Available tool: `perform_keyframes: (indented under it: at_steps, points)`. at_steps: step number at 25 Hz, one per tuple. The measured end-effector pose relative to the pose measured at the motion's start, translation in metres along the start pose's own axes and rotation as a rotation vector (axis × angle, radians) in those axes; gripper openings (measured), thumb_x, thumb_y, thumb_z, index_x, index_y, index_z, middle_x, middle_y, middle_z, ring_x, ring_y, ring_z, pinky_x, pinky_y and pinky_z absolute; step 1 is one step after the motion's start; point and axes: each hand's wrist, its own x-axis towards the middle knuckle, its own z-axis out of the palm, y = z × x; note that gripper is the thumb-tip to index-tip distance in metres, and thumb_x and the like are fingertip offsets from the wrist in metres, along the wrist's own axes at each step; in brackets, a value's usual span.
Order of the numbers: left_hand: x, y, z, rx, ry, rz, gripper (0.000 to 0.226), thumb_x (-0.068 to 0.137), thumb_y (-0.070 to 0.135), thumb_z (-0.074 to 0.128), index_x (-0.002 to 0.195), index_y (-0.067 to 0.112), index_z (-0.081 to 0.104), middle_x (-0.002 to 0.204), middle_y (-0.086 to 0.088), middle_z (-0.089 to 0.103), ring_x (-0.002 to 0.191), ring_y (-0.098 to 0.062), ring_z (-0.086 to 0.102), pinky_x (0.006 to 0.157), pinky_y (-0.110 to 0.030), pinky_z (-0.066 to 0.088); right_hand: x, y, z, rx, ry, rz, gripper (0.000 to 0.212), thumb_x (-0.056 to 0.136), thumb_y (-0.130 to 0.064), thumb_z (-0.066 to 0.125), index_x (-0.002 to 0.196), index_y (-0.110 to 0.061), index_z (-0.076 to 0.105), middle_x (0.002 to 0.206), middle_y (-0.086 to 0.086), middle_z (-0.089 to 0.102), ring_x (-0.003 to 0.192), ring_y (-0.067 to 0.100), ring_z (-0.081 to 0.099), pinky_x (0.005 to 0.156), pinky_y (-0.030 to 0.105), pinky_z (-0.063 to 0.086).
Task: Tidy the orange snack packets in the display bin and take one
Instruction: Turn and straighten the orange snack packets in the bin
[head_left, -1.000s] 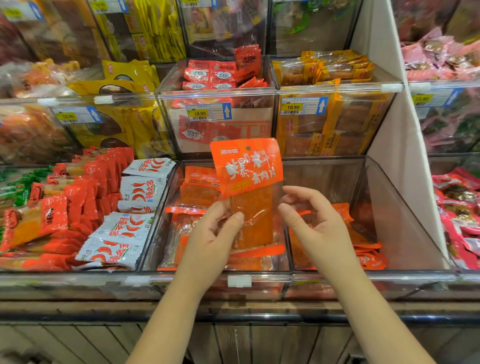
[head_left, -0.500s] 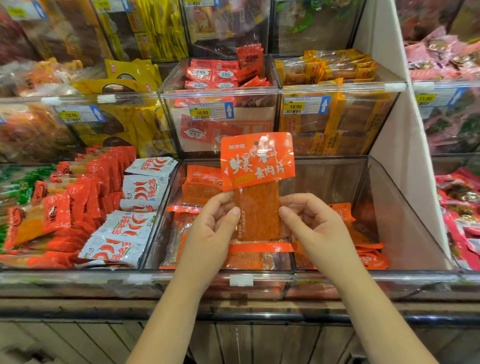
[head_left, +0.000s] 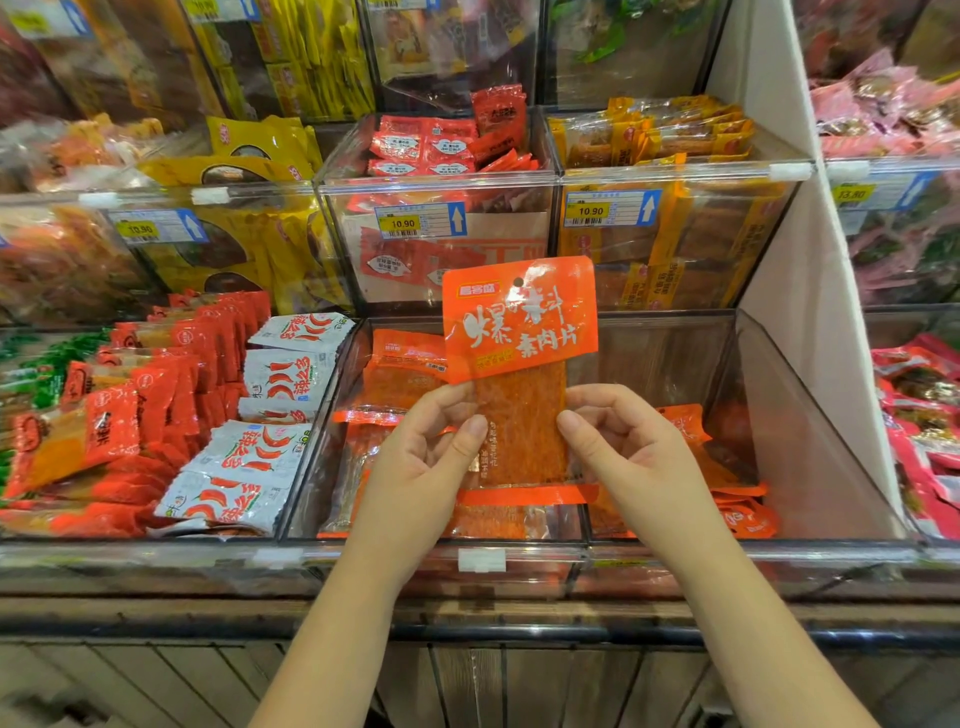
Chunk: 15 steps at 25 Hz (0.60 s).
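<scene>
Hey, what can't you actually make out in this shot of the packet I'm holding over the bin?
Head view:
- Back of the orange packet: faces away from the camera.
- Loose packets in the display bin: partly hidden behind it, the left hand and right hand.
- Price tag fine print: too small.

The single camera sits on the person's head and looks forward and down along both forearms. It is near: the left hand (head_left: 421, 467) and the right hand (head_left: 623, 457) fill the middle, holding the orange packet (head_left: 519, 332) between them. Behind the hands lies the clear display bin (head_left: 810, 441). Above them rise the upper bins (head_left: 441, 208), and below the wrists is the wooden front (head_left: 467, 675).
</scene>
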Motion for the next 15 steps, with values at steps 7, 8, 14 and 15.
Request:
perform_keyframes:
  at_steps: [7,8,14,15]
  points:
    - [0.0002,0.0001,-0.0006,-0.005,0.047,-0.028,0.029,0.097,0.013,0.061,0.117,0.034,0.063,0.105,0.020,0.073,0.094,0.001,0.070,0.072,-0.022,0.057,-0.0012,-0.0035,-0.0002,-0.003,-0.013,0.000,0.024,0.090,-0.036,0.064,0.112,-0.027,0.068,0.087,-0.007,0.071,0.084,0.013,0.069,0.074,0.025,0.058]
    - [0.0001,0.0003,-0.0004,-0.011,0.044,-0.030,0.029,0.097,0.013,0.061,0.117,0.033,0.063,0.105,0.021,0.073,0.094,0.001,0.070,0.072,-0.021,0.056,-0.0012,-0.0036,-0.0003,-0.003,-0.012,0.005,0.023,0.090,-0.036,0.064,0.112,-0.028,0.068,0.088,-0.007,0.071,0.085,0.013,0.069,0.075,0.026,0.059]
    - [-0.0023,0.0073,0.0022,-0.059,0.005,-0.044,0.027,0.099,0.011,0.058,0.116,0.031,0.063,0.104,0.021,0.074,0.091,0.000,0.072,0.068,-0.018,0.056,-0.0021,-0.0058,0.0008,-0.004,-0.011,0.037,0.027,0.090,-0.038,0.065,0.114,-0.027,0.067,0.097,0.001,0.074,0.093,0.019,0.071,0.083,0.036,0.062]
    - [-0.0025,0.0082,0.0026,-0.067,0.001,-0.051,0.026,0.099,0.012,0.059,0.116,0.030,0.063,0.102,0.019,0.075,0.087,-0.002,0.072,0.066,-0.020,0.056,-0.0023,-0.0074,0.0007,-0.004,-0.023,0.046,0.031,0.089,-0.038,0.067,0.118,-0.027,0.066,0.097,0.000,0.074,0.093,0.018,0.072,0.084,0.036,0.062]
